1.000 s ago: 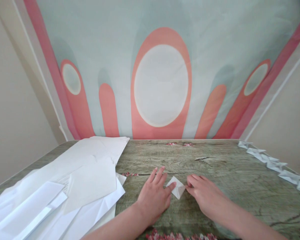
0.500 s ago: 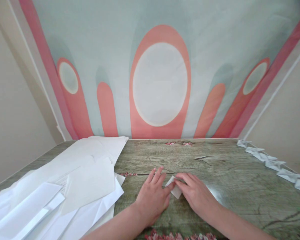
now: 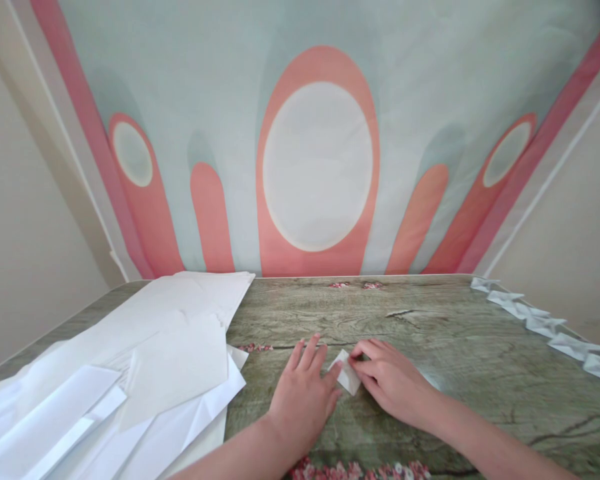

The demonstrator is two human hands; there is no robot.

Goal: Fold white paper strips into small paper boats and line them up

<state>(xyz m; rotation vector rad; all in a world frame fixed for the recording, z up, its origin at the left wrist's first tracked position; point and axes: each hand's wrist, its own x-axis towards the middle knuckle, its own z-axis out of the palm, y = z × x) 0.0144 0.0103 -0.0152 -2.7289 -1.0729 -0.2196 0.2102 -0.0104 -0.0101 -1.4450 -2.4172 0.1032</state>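
Note:
A small piece of folded white paper (image 3: 349,377) lies on the wood-patterned table between my two hands. My left hand (image 3: 305,385) rests palm down with its fingers spread, its thumb touching the paper's left edge. On the other side, my right hand (image 3: 390,375) pinches the paper's right edge between thumb and fingertips. Part of the paper's right side is hidden behind those fingers.
Loose white sheets (image 3: 180,373) pile up on the left of the table (image 3: 420,320), with folded paper strips (image 3: 55,420) on top. Along the right edge stands a row of several folded paper pieces (image 3: 545,325). A patterned panel (image 3: 317,167) rises behind the table.
My left thumb has drawn back a little to the left on the paper, showing more of it. The fingers of my right hand have curled in closer at its right edge.

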